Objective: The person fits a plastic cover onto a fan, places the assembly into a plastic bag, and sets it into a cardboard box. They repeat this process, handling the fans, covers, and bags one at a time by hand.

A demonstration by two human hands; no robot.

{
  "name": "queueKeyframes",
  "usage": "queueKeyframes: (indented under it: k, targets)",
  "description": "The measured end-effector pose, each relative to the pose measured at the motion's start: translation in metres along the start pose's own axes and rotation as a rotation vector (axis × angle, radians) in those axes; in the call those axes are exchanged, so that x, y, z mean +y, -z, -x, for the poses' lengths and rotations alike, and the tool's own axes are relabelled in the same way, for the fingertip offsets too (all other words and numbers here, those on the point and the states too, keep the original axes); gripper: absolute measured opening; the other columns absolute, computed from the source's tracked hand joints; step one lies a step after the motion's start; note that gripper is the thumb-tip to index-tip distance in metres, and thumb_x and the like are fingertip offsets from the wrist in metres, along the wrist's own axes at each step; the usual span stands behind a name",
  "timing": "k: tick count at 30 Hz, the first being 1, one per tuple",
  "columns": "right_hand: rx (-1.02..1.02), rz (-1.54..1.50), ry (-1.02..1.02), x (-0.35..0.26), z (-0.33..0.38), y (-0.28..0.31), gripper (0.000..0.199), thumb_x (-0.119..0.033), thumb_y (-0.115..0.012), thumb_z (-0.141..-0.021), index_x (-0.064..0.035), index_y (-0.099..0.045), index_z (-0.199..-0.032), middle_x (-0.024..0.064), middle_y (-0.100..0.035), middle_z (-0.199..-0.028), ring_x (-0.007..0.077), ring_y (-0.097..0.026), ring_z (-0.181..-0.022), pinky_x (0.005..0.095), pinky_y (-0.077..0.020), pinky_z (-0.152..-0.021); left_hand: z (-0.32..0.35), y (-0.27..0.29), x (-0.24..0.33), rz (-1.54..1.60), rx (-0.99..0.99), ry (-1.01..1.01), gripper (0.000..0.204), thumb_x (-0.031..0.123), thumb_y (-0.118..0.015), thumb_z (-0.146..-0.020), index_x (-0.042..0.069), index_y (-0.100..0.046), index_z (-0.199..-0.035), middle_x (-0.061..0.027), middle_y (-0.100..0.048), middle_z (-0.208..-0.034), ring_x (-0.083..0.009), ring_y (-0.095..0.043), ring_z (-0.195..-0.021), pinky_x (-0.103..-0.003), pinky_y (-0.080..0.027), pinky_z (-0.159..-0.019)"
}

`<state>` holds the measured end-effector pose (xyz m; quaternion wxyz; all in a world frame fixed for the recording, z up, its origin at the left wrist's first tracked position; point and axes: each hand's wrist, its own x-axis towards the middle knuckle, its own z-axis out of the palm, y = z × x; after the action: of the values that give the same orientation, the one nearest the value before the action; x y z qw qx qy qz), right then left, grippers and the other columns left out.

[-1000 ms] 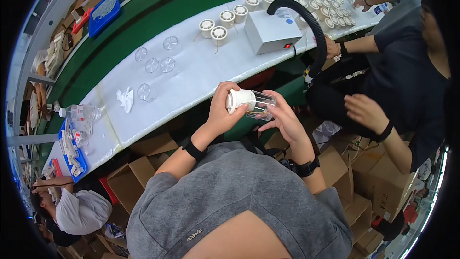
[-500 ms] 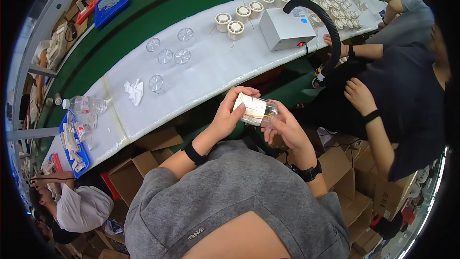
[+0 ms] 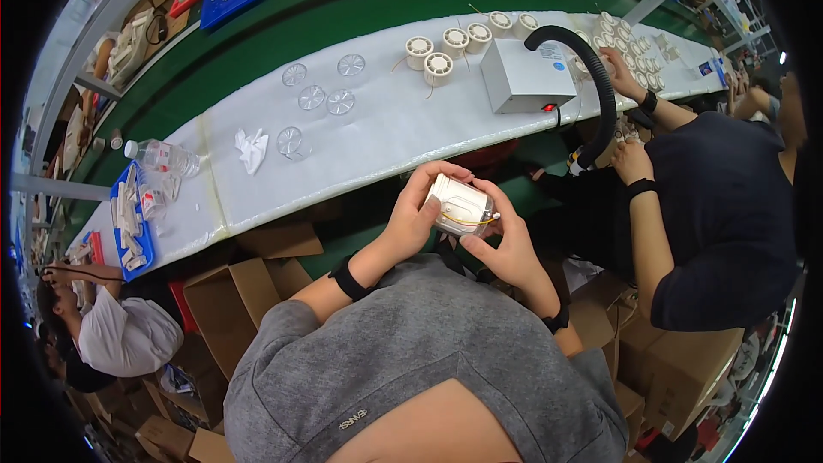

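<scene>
In front of my chest, my left hand [image 3: 411,216] is closed round a white plastic cylindrical housing [image 3: 459,195], thumb along its side. A thin yellow wire runs across the housing's right end. Over that end sits a clear plastic cup [image 3: 489,208], gripped by my right hand [image 3: 513,244] with the thumb below and fingers behind. How deep the cup sits on the housing is partly hidden by my fingers. On the table beyond lie several clear round cups [image 3: 340,102]. Farther right stand several white housings with slotted tops [image 3: 438,67], some trailing thin wires.
A grey metal box [image 3: 527,77] with a black flexible hose [image 3: 605,86] stands on the white-covered table [image 3: 343,167]. Left are crumpled tissue [image 3: 251,150], a plastic bottle [image 3: 163,157] and a blue tray [image 3: 147,249] of white parts. A co-worker [image 3: 720,214] sits close on my right.
The clear cup has slid left, farther over the white housing, and my hands have drawn closer together. The co-worker's far hand has reached out to the white parts on the table.
</scene>
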<state>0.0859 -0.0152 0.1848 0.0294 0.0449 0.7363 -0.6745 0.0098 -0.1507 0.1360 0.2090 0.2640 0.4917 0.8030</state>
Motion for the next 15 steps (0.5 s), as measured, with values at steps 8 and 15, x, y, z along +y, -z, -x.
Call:
queueKeyframes:
  k: [8, 15]
  targets:
    - [-0.009, 0.174, 0.057, 0.001, -0.002, 0.012, 0.063, -0.014, -0.065, -0.064, -0.0030, -0.035, -0.118, 0.0103, -0.051, -0.103, 0.0151, -0.052, -0.087, 0.0241, -0.0436, -0.067, -0.002, -0.011, 0.003, 0.010, 0.036, 0.073, 0.063, 0.055, -0.024, -0.082, 0.001, -0.039, -0.112, -0.0105, -0.047, -0.104, -0.0166, -0.047, -0.097, -0.027, -0.037, -0.083]
    - [-0.007, 0.281, 0.121, 0.000, -0.003, 0.018, 0.063, -0.017, -0.067, -0.063, -0.0036, -0.037, -0.117, 0.0110, -0.054, -0.099, 0.0143, -0.054, -0.083, 0.0223, -0.0445, -0.062, -0.006, -0.016, 0.001, 0.020, 0.058, 0.164, 0.070, 0.059, -0.013, -0.081, 0.003, -0.037, -0.115, -0.0114, -0.046, -0.105, -0.0177, -0.046, -0.097, -0.027, -0.037, -0.083]
